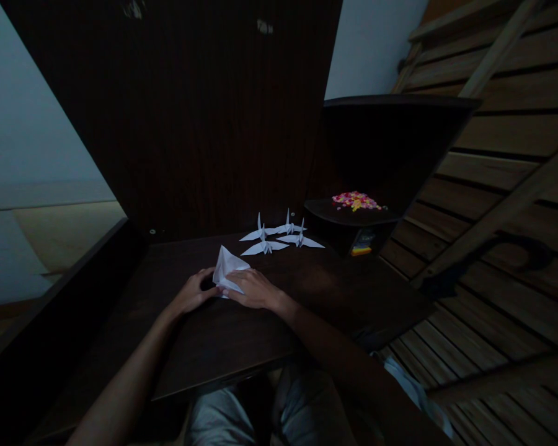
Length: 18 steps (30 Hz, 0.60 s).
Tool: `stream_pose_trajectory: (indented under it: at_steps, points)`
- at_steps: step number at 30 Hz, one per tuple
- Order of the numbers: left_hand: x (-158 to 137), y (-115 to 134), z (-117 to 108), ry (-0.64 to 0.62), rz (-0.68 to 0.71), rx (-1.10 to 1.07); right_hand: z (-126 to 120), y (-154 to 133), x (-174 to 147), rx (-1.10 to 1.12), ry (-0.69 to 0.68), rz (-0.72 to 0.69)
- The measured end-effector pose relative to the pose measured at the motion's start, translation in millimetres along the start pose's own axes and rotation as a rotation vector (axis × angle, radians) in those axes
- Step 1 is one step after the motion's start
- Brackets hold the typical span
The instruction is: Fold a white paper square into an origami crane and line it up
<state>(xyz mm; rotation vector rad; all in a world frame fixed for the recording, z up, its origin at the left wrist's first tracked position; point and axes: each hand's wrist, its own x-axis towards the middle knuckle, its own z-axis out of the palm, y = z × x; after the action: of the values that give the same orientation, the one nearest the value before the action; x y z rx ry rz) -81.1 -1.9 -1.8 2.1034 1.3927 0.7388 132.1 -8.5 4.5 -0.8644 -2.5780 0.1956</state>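
Note:
A partly folded sheet of white paper (pixel 224 263) is on the dark desk, one pointed flap standing up toward the back. My left hand (pixel 196 291) grips its left edge, thumb and fingers closed around the near left corner. Over the paper's right side lies my right hand (pixel 253 288), its fingers pressed on the folds and its thumb near the left thumb. The hands partly cover the paper's lower part. Just behind, several folded white paper cranes (pixel 266 247) stand in a cluster with wings spread.
A dark desk (pixel 204 353) with a tall back panel (pixel 190 124) surrounds the work. At right, a rounded shelf (pixel 316 214) bears a pile of small pink and yellow pieces (pixel 357 200). Under it is a small yellow-and-dark box (pixel 363 243). Wooden slats (pixel 497 148) rise at far right.

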Motion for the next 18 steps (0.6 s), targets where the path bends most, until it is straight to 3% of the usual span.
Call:
stream_pose_trajectory:
  at_steps: [10, 18]
  points:
    - [-1.1, 0.5, -3.6, -0.079, -0.013, -0.008, -0.3, 2.8, 0.7, -0.002, -0.015, -0.009]
    - [3.5, -2.5, -1.0, -0.044, 0.065, 0.022, 9.1, 1.7, 2.4, -0.001, -0.033, 0.088]
